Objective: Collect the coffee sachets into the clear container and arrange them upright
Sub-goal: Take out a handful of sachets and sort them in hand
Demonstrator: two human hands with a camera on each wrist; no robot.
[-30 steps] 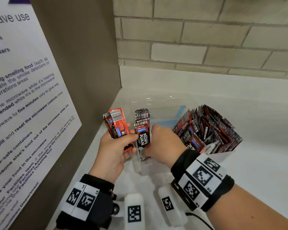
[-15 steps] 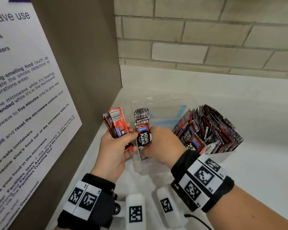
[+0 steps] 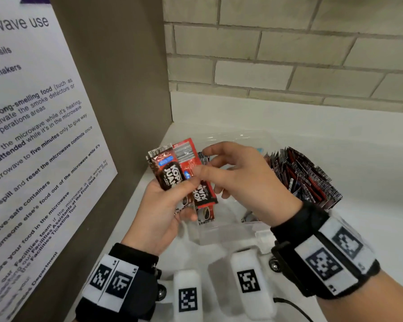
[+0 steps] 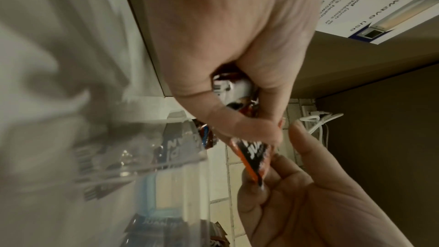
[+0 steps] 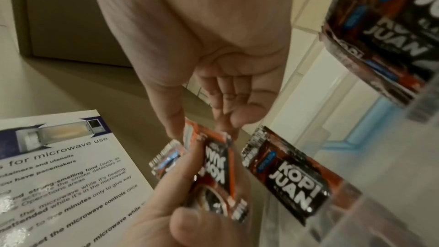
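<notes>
My left hand (image 3: 170, 201) grips a small stack of red-and-black coffee sachets (image 3: 170, 170) just left of the clear container (image 3: 221, 235). My right hand (image 3: 237, 177) reaches over the container and pinches one upside-down sachet (image 3: 204, 194) of that stack between thumb and fingers; the right wrist view shows this pinched sachet (image 5: 215, 164) too. One sachet (image 3: 205, 217) stands at the container's near left corner. Several sachets (image 3: 305, 177) stand packed upright along its right side. The middle of the container is hidden behind my right hand.
A brown side panel (image 3: 116, 89) with a microwave-use poster (image 3: 44, 135) rises close on the left. A brick wall (image 3: 289, 66) runs behind the white counter (image 3: 370, 170). White cables (image 4: 318, 121) hang by the wall in the left wrist view.
My right hand let go of the sachet standing in the container and rose left to the left hand's stack, where it now pinches a sachet. The left hand brought its stack closer.
</notes>
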